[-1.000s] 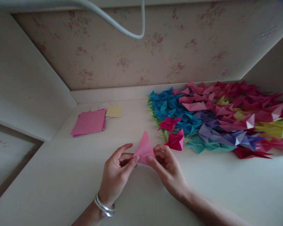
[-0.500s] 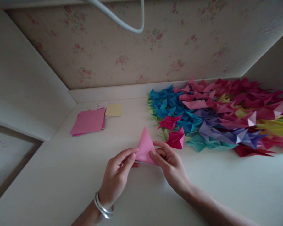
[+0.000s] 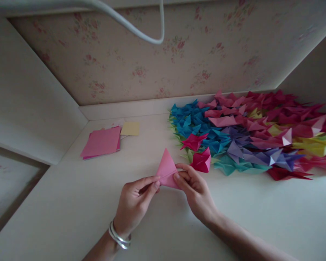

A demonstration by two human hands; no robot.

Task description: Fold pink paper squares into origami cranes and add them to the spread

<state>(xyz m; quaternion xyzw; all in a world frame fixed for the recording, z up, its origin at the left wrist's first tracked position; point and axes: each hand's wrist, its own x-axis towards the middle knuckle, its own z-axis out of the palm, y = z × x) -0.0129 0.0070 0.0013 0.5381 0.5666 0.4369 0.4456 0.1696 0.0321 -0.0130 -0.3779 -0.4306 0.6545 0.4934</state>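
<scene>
The pink paper (image 3: 166,163) is pointing one corner away from the person, and both hands are holding it low, over the front part of the desk (image 3: 163,235). Whether its lower edge is touching the desk, I am not able to tell from here. The left hand (image 3: 137,201) is pinching the left corner narrowly, between thumb and forefinger. The right hand (image 3: 194,190) is gripping the right side, its thumb lying on the face and its other fingers curling loosely. A slanting line, probably a crease, is running between the two thumbs. In my judgement, the person is lining up a fold; the next move is calling for matched edges and an even thumb pressure along this crease. Farther left, a pink stack (image 3: 101,141) is lying flat; to the right, a colourful pile (image 3: 214,136) of folded pieces is spreading.
</scene>
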